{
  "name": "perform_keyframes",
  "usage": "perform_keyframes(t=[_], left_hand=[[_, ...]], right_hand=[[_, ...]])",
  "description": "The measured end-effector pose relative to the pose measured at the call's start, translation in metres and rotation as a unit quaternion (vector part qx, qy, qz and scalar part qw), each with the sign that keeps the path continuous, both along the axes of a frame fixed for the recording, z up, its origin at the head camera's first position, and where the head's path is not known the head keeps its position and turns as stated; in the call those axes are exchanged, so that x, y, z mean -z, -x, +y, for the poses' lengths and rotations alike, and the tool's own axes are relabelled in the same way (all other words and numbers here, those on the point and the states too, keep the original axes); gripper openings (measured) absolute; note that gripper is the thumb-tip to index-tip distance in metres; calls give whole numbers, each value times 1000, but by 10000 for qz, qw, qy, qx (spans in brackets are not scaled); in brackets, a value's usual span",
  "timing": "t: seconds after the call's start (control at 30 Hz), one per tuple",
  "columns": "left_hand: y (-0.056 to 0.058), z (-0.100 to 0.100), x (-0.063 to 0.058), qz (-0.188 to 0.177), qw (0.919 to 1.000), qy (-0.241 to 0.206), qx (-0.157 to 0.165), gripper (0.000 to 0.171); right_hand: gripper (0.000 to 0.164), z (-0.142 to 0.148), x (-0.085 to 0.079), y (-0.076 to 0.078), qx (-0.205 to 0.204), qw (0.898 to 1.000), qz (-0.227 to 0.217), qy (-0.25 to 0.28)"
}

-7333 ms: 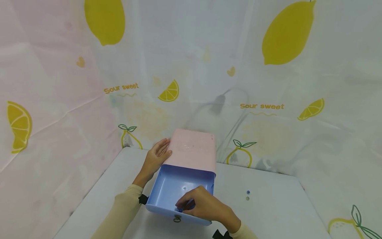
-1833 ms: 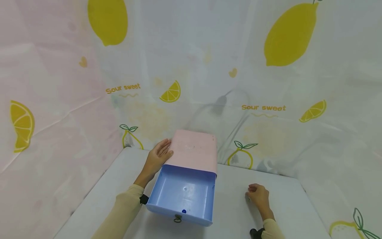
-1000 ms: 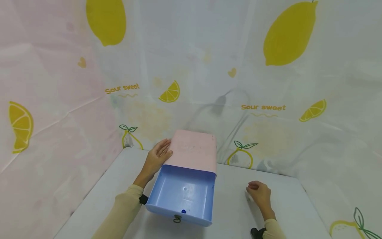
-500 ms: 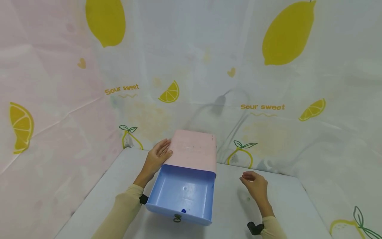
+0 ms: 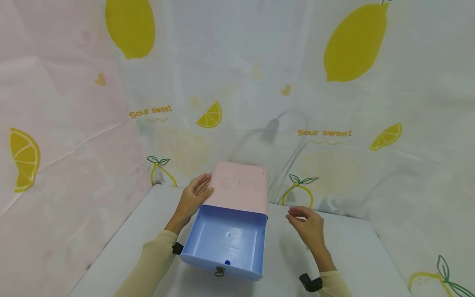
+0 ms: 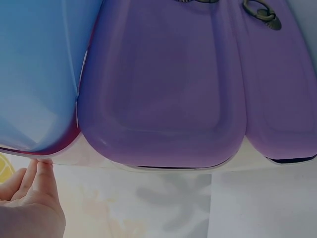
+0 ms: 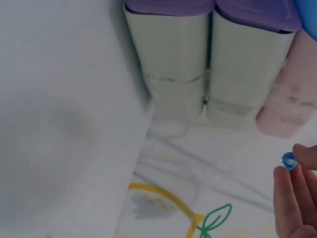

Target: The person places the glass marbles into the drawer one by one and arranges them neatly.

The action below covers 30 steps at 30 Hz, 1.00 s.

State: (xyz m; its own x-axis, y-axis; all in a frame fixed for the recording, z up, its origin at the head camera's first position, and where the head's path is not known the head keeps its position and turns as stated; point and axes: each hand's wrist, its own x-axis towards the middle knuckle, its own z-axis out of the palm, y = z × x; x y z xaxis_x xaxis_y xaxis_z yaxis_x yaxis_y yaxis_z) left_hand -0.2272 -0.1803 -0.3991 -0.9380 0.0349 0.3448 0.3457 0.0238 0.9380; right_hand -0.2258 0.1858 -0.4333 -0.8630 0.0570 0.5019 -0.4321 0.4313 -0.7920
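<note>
A small drawer cabinet with a pink top (image 5: 239,185) stands on the white table, its light blue top drawer (image 5: 208,233) pulled out. Near the drawer's front wall lies a dark blue marble (image 5: 227,262). My left hand (image 5: 191,200) rests against the cabinet's left side, fingers extended; the left wrist view shows its fingertips touching the casing by the blue drawer. To the right of the drawer, above the table, my right hand (image 5: 309,228) pinches a clear blue glass marble (image 7: 289,161) between thumb and fingertips. In the head view that marble cannot be made out.
Purple drawers (image 6: 163,74) with ring pulls sit below the blue one, both pushed in. A metal ring pull (image 5: 219,272) hangs on the blue drawer's front. A lemon-printed sheet (image 5: 241,103) closes off the back and sides of the table (image 5: 356,247).
My right hand has left a blue marble in the drawer, gone to the table on the right, picked up another blue marble, and risen back leftward. My left hand has stayed put.
</note>
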Motion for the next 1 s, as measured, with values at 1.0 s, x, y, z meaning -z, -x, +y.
perform_keyframes(t=[1.0], left_hand=[[-1,0,0,95,9999,-50,72,66]], right_hand=[[24,-56,-58,-48,-1322,9858,1030,135]])
